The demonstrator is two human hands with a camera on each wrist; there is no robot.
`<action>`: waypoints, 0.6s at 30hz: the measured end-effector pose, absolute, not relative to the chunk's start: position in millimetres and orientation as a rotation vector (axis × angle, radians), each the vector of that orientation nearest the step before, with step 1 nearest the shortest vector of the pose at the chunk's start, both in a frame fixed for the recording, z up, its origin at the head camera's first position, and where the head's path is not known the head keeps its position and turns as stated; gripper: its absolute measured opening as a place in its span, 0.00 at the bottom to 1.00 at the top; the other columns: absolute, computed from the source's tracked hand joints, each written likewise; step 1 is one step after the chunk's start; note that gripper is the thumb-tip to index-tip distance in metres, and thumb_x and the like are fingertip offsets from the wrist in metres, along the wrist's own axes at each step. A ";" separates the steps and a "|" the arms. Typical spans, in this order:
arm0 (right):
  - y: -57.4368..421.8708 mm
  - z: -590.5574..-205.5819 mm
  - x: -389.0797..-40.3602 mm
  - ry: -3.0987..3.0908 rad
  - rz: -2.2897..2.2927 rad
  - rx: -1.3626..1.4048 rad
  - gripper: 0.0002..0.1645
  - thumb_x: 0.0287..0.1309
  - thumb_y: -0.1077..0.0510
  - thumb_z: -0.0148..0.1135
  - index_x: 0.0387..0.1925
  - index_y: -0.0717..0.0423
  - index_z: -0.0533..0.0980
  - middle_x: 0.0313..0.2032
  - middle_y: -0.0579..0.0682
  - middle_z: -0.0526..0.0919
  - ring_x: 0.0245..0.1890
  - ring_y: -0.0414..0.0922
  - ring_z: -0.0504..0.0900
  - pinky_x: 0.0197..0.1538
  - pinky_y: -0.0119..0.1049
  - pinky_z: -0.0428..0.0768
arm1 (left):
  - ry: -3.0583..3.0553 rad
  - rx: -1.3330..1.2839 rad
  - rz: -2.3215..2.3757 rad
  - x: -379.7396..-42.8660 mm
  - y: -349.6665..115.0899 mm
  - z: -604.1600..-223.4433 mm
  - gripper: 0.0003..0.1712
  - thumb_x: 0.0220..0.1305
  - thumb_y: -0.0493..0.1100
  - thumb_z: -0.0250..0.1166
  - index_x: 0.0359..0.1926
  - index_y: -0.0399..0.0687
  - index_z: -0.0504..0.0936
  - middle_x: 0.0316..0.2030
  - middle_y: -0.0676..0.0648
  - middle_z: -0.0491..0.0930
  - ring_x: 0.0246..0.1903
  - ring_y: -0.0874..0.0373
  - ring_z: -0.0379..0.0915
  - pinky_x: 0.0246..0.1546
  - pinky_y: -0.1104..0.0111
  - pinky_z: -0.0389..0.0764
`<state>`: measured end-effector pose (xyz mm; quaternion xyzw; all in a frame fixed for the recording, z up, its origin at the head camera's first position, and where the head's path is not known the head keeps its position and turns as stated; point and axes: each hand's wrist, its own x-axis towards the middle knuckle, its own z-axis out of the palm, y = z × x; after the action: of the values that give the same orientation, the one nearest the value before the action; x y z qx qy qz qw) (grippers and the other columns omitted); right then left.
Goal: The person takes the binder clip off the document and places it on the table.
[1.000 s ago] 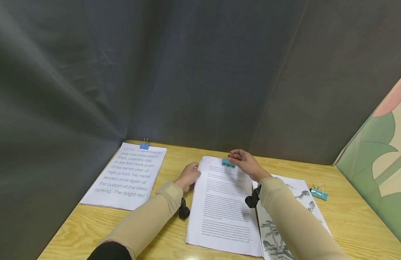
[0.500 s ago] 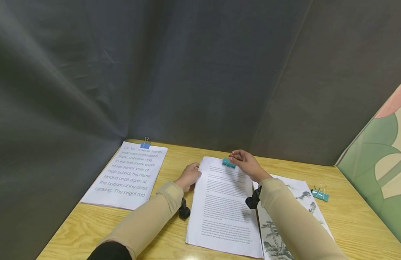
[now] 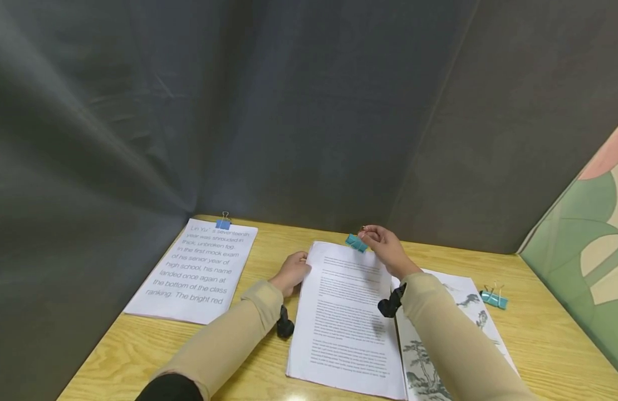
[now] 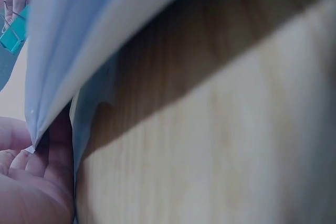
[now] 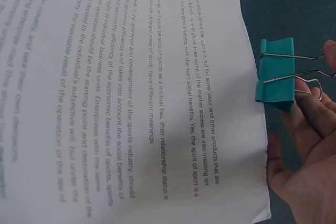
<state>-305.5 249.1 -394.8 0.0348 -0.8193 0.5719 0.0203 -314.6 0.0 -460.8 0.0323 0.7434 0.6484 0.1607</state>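
In the middle of the table lies a thick stack of printed paper, dense with small text. My left hand grips its upper left edge, and in the left wrist view the paper's edge runs between thumb and fingers of that hand. At the stack's top edge my right hand pinches a teal binder clip by its wire handles. The clip is tilted; in the right wrist view its teal body stands right at the page's edge, with no part seen over the print.
On the left lies a large-print paper stack bearing a blue binder clip. Under the right forearm is a sheet with an ink landscape. Another teal binder clip lies beyond it. A dark curtain hangs behind the wooden table.
The right hand has drawn the teal binder clip up and slightly right, from over the top of the page to its edge, and tilted it. The left hand stays at the paper's left edge.
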 end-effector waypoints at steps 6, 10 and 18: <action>250.1 -392.7 -307.2 -2.506 1.821 0.002 0.27 0.76 0.55 0.58 0.65 0.71 0.66 0.59 0.65 0.78 0.56 0.45 0.75 0.67 0.45 0.70 | 2.119 0.093 1.852 -314.3 0.6 -458.5 0.17 0.72 0.29 0.50 0.57 0.36 0.77 0.42 0.41 0.82 0.35 0.53 0.80 0.32 0.66 0.79; 249.7 -392.3 -308.0 -2.487 1.837 -0.063 0.27 0.76 0.55 0.58 0.65 0.71 0.67 0.59 0.64 0.78 0.55 0.45 0.75 0.64 0.43 0.71 | 2.120 0.092 1.847 -314.1 0.7 -456.8 0.18 0.72 0.29 0.50 0.58 0.36 0.77 0.42 0.41 0.82 0.36 0.52 0.80 0.32 0.65 0.79; 248.3 -393.5 -311.2 -2.394 1.897 -0.141 0.24 0.76 0.55 0.59 0.62 0.67 0.69 0.59 0.60 0.79 0.50 0.38 0.76 0.61 0.41 0.72 | 2.132 0.099 1.837 -316.0 -0.5 -459.9 0.18 0.71 0.29 0.50 0.58 0.37 0.77 0.43 0.41 0.82 0.37 0.52 0.80 0.33 0.65 0.79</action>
<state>-311.2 248.3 -393.5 -0.0462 -0.7822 0.6199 0.0418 -316.0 -0.5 -459.9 0.0347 0.7471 0.6437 0.1621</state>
